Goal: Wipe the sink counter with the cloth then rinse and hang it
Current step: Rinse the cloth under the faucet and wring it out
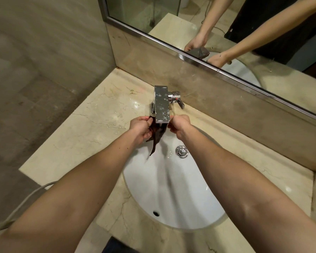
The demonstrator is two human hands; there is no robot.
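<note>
Head view, with positions given relative to the faucet [161, 105]. Your left hand [141, 127] sits just left of the spout's front end. Its fingers [150, 122] are curled in closely and grip the left part of the cloth [156, 137], leaving no visible gap between them and the fabric. Your right hand [180, 126] sits just right of the spout's front end. Its fingers [171, 125] are drawn narrow and pinch the cloth's right edge where it passes under the spout; the exact contact is partly hidden by the chrome body.

The cloth hangs between your two hands, directly beneath the faucet's outlet. It is dark brown, bunched and creased rather than spread flat. One narrow tail tapers down and to the left, ending above the white sink basin [171, 189] without clearly touching it. Whether water is running onto the cloth cannot be told.

The drain [181, 151] lies in front of the faucet and slightly to its right, apart from the cloth's tail. The overflow hole [155, 213] is at the basin's near wall, well in front of the faucet. The marble tabletop [91, 128] extends to the left of the faucet and shows glossy highlights. The lever handle [180, 103] projects from the faucet's right side. The mirror [171, 19] behind the faucet reflects both hands holding the dark cloth.
</note>
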